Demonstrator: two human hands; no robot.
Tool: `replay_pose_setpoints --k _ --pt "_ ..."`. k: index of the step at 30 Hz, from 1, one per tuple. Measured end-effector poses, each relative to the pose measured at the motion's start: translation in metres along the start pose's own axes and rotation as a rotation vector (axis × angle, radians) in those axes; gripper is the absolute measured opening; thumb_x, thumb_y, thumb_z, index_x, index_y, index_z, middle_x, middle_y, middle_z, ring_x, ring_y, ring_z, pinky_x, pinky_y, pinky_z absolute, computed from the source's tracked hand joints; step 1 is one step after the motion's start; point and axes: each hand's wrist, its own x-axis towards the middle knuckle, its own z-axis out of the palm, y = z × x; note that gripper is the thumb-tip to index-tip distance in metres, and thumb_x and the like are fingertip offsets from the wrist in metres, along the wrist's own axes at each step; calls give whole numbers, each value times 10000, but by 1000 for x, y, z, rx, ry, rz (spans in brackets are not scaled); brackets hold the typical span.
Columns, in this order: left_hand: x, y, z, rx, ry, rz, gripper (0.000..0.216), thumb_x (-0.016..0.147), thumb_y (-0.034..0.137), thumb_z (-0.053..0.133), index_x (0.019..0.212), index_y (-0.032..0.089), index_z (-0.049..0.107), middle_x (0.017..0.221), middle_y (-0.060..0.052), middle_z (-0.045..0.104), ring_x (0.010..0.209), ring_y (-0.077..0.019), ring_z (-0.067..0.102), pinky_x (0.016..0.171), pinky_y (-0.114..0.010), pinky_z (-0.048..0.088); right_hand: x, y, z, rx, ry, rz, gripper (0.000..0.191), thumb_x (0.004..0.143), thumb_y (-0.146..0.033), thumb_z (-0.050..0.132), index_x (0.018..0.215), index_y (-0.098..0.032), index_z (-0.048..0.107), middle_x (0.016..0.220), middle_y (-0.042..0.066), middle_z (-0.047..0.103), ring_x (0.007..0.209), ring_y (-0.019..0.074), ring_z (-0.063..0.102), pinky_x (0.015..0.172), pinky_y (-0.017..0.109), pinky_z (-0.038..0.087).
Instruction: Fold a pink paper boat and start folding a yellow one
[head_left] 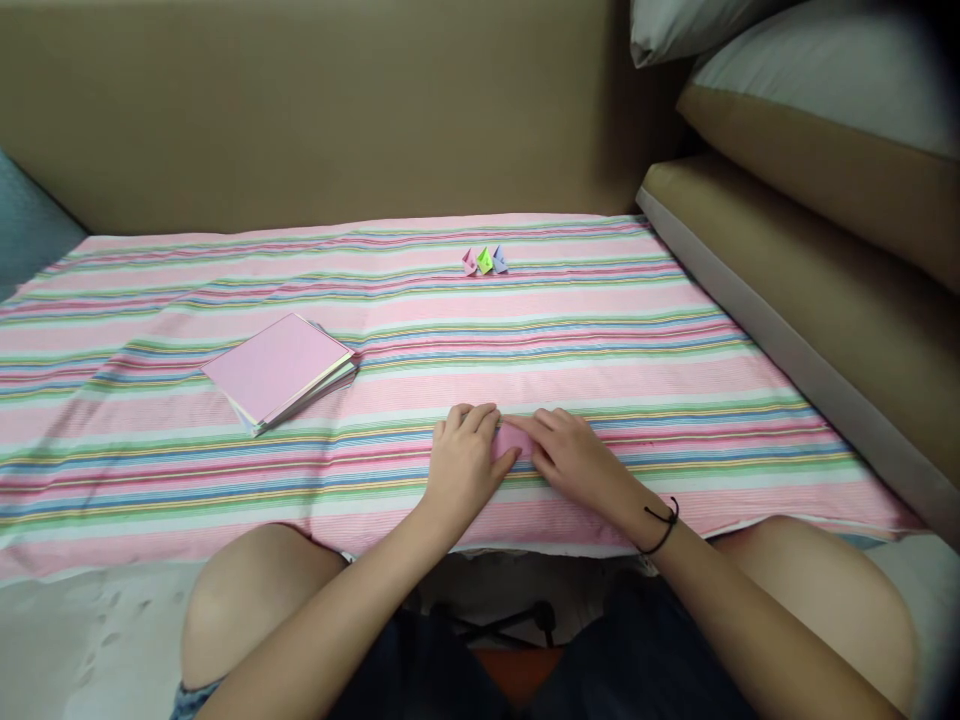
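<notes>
A small piece of pink paper [513,440] lies on the striped cloth between my two hands. My left hand [466,452] holds its left side, with the thumb on the paper and the other fingers bent at its upper left. At the right side, my right hand [574,455] grips the paper, its index finger stretched along the far edge and its thumb close in. The fingers cover much of the paper, so its full shape is hidden. A black cord bracelet [661,527] circles my right wrist.
A pink-topped stack of paper [281,365] lies left on the striped cloth [405,385]. Three small folded paper pieces, pink [469,262], yellow-green [484,261] and lavender [500,260], stand farther back. A tan panel [337,110] rises behind; cushions [825,130] are piled at right.
</notes>
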Motion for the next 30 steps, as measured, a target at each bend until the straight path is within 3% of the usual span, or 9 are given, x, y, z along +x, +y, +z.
replay_pose_setpoints --k 4,12,18,25,30 --pt "0 -1 1 -2 -6 7 400 821 355 639 1170 173 566 1285 -53 568 1121 -278 454 874 -412 417 -2 4 -2 109 21 -34 332 880 -108 421 1169 -206 550 936 54 586 870 200 509 785 335 380" --pt "0 -1 3 -19 6 9 404 823 343 638 1179 173 550 1282 -52 567 1125 -275 445 887 -413 410 1 -4 2 -62 8 -14 311 853 -118 458 1119 -190 602 881 64 550 832 211 487 743 340 368" --pt "2 -1 1 -40 -13 10 419 792 324 678 1169 189 552 1266 -55 572 1123 -266 459 888 -409 411 2 -3 6 -92 37 -13 377 850 -134 454 1202 -200 572 889 73 560 822 221 474 718 344 351" --pt "3 -4 1 -110 -18 0 434 774 325 700 1166 205 557 1271 -64 562 1149 -261 457 915 -414 407 3 8 -1 171 -3 -24 366 891 -124 403 1196 -228 577 861 44 548 820 189 506 750 322 390" --pt "6 -7 2 -238 -17 -34 416 744 264 711 1135 210 578 1271 -53 560 1173 -250 456 974 -427 389 3 7 -5 271 5 15 371 857 -172 523 1226 -211 519 846 32 561 802 186 520 753 328 406"
